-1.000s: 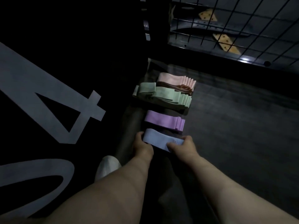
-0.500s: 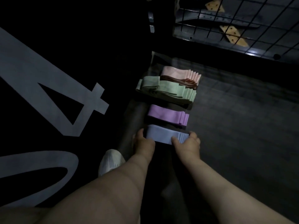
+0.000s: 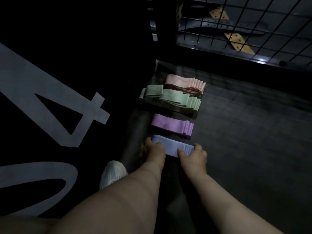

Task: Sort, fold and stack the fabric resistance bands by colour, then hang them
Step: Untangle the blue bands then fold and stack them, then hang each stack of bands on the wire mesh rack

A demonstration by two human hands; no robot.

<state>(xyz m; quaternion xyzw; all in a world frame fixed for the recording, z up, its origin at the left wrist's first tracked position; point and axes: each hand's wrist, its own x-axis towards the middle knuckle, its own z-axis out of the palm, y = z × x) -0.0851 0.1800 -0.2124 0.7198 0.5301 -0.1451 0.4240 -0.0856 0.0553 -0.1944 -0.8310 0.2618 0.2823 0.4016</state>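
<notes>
L hand point(image 3: 154, 152) + R hand point(image 3: 194, 153) each grip one end of blue stack point(image 3: 172, 146), just this side of purple stack point(image 3: 171, 124) — best bet: squeeze folds flat; square edges; set parallel w/ purple stack.

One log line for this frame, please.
left hand: grips blue band stack | right hand: grips same stack | beyond: purple stack, green stack, pink stack

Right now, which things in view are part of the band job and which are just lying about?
Job: blue stack, gripped at its ends by left hand and right hand; purple stack; green stack; pink stack.
Lying about: white shoe; wire mesh panel; yellow perforated plates behind it; painted 4.
</notes>
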